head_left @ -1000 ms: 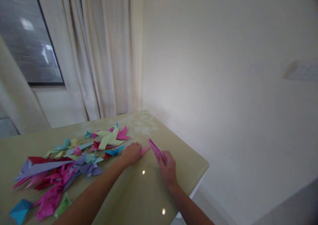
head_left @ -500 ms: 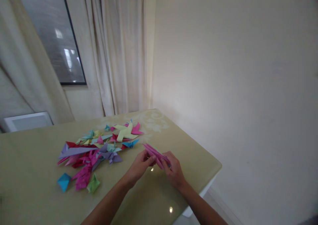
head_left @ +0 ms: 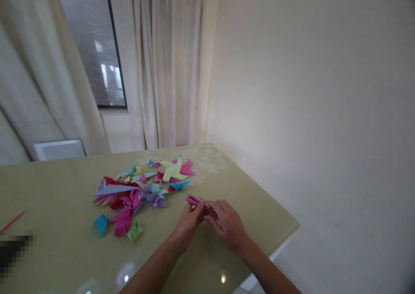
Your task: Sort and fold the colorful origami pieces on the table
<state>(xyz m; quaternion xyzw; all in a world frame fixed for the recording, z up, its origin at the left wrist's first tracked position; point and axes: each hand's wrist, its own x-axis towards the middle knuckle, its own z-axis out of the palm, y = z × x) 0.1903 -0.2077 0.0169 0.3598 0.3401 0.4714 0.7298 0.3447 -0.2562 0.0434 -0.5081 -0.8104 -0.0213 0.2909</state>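
Observation:
Between my two hands, above the table near its right side, is folded pink paper (head_left: 193, 199) with a light green edge showing. My left hand (head_left: 189, 225) grips its left part, thumb on top. My right hand (head_left: 228, 225) is closed around the right part, its fingers bent over it and hiding much of that end. Beyond and left of my hands lies a pile of folded paper pieces: a pale green pinwheel shape (head_left: 173, 170), a purple piece (head_left: 119, 189), a bright pink piece (head_left: 126, 218), a blue piece (head_left: 179, 186) and several others.
The glossy beige table (head_left: 259, 212) has its right edge beside a plain wall (head_left: 308, 112). A blue piece (head_left: 101, 224) and a green piece (head_left: 135, 231) lie at the pile's near side. At far left are a thin pink strip (head_left: 13, 220) and a blurred dark shape (head_left: 13, 250).
The view has turned left, so the table contents sit further right. My hands have shifted their hold; the pink paper now shows its layered edge, and my right fingers cover more of it.

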